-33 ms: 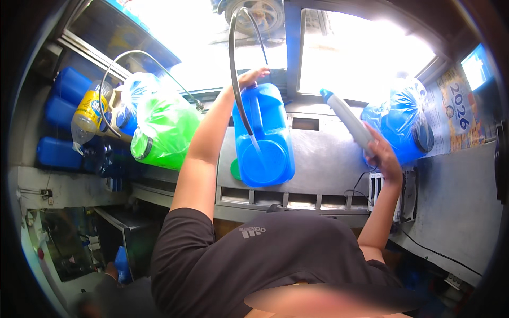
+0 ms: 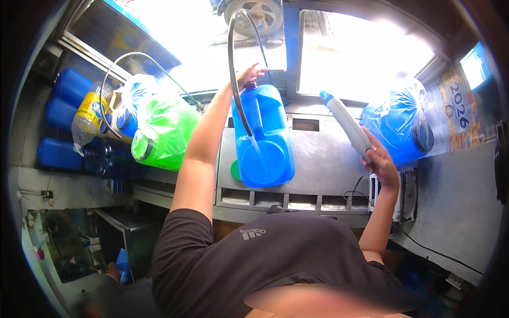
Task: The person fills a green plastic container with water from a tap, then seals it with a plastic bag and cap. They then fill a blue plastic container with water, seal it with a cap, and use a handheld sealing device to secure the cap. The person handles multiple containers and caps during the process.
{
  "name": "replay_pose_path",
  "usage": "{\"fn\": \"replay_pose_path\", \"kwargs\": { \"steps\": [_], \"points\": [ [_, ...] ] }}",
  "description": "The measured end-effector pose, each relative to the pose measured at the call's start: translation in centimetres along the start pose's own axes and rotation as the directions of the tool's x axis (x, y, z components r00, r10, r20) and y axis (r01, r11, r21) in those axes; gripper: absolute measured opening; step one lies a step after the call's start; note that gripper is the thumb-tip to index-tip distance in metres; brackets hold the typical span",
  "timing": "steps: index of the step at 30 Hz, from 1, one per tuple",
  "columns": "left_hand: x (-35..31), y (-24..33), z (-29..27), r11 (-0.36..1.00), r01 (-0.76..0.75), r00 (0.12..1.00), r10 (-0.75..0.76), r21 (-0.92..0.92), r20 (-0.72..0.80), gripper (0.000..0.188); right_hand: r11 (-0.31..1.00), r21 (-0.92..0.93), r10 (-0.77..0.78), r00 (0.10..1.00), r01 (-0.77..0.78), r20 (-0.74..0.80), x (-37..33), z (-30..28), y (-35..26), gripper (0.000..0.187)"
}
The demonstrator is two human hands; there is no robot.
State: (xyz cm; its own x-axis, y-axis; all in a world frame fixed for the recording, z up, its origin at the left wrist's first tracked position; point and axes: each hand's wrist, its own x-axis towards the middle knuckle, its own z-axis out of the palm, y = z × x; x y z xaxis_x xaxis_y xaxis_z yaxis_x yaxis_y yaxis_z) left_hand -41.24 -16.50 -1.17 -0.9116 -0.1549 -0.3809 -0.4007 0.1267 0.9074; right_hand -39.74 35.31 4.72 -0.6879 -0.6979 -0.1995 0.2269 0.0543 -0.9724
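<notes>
Left hand (image 2: 249,74) pinching hose (image 2: 231,79) at jug (image 2: 263,135) mouth | right hand (image 2: 380,161) gripping dispenser (image 2: 345,121) | you are filling; jug looking mostly full, counter (image 2: 328,159) middle.

Jug (image 2: 268,138) centre on counter (image 2: 323,164), bagged jug (image 2: 164,130) to left, bag (image 2: 397,124) right, bottle (image 2: 347,124) btwn.
</notes>
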Motion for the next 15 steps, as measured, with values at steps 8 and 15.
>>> {"fn": "replay_pose_path", "kwargs": {
  "steps": [8,15],
  "points": [
    [-1.5,-0.7,-0.2,0.894,-0.059,0.997,0.075,0.445,-0.019,0.043,0.884,0.461,-0.082,0.997,0.075,-0.005,-7.2,-0.9,5.7,0.08],
    [-0.9,-2.7,0.7,0.885,-0.199,0.946,0.285,0.422,-0.153,0.033,0.874,0.434,-0.134,0.967,0.218,-0.216,-12.3,-3.1,5.3,0.074]
  ]
}}
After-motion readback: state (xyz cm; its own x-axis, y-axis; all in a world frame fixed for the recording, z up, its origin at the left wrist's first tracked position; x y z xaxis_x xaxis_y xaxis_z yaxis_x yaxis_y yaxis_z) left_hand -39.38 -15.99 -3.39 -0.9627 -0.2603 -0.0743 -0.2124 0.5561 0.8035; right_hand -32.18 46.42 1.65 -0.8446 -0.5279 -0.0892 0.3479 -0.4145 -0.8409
